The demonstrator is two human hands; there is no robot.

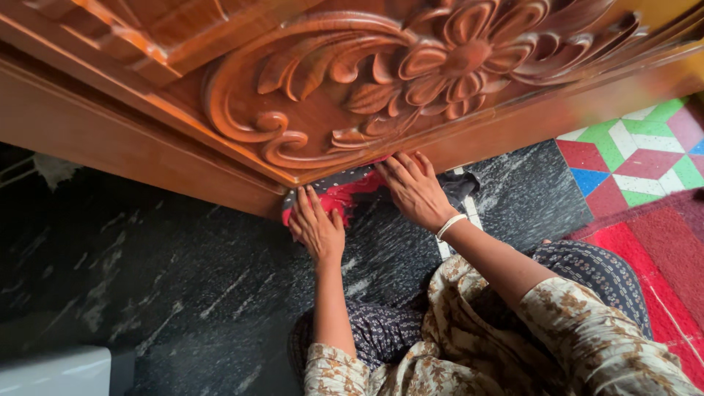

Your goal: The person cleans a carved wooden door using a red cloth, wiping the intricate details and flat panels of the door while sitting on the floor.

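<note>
1. The left hand lies flat, fingers spread, pressing a red cloth against the dark speckled stone floor, likely to pin it in place.
2. The right hand is open too, fingertips pushing the cloth's far edge under the lower rim of the carved wooden door; a pale bangle circles its wrist.
3. The cloth sits at the foot of the door, between both hands, soft and crumpled.
4. The door is glossy reddish wood with deep floral scrollwork.
5. To the right, bright geometric tiles adjoin the floor.
</note>
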